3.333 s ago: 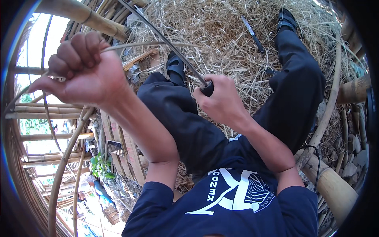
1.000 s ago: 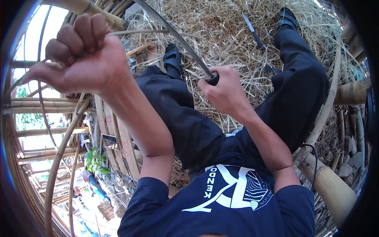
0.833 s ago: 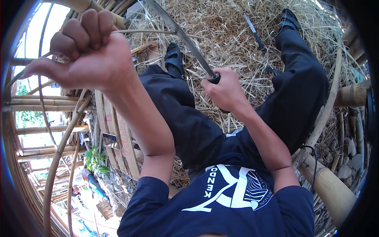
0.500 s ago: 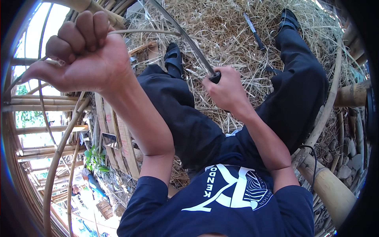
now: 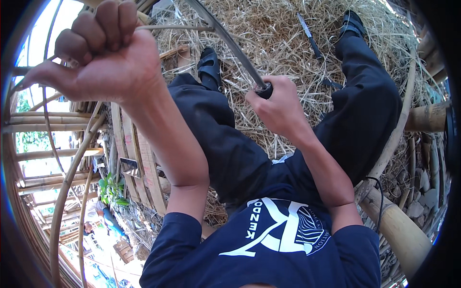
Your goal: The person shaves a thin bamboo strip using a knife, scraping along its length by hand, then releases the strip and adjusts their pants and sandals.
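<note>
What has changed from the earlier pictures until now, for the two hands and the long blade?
The left hand, fisted on a thin pale bamboo strip, rose toward the upper edge of the view. The right hand moved a little up with the black-handled long blade, which swung from a flatter slant to a steeper one. Both grips stayed shut; the small knife on the straw and the legs stayed in place.

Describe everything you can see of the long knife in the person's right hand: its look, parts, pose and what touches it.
The long knife has a slim, slightly curved grey blade, metal by its look, and a round dark grip, mostly hidden inside the closed right hand. The blade slants up and to the left from the fist, over the straw. Near its upper end a thin pale strip runs across to the raised left hand, which is clenched around it. Whether blade and strip touch cannot be told.
</note>
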`<move>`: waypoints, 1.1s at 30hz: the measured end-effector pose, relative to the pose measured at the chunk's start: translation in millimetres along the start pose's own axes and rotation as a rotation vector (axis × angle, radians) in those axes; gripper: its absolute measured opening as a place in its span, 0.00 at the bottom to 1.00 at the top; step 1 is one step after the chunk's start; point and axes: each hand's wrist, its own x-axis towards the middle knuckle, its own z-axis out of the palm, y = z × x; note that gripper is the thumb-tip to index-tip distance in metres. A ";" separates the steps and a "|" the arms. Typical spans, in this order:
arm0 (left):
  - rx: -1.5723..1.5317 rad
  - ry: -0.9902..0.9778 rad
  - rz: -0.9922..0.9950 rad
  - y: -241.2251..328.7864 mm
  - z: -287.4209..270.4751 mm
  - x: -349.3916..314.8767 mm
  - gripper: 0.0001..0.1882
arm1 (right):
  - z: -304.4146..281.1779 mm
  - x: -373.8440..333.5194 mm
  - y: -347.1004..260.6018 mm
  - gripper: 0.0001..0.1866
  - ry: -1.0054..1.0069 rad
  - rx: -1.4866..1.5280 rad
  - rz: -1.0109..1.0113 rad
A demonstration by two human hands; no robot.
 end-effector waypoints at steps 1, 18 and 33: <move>0.028 0.000 -0.007 0.8 0.4 0.9 0.39 | 0.4 -0.9 -0.1 0.13 -0.009 0.055 -0.017; 0.061 0.008 0.311 -38.5 35.9 -12.1 0.33 | -9.3 -14.3 -3.0 0.10 0.097 0.301 -0.112; -0.077 0.052 0.170 -44.1 32.4 -16.5 0.34 | -2.8 -22.9 9.1 0.07 0.000 0.109 -0.078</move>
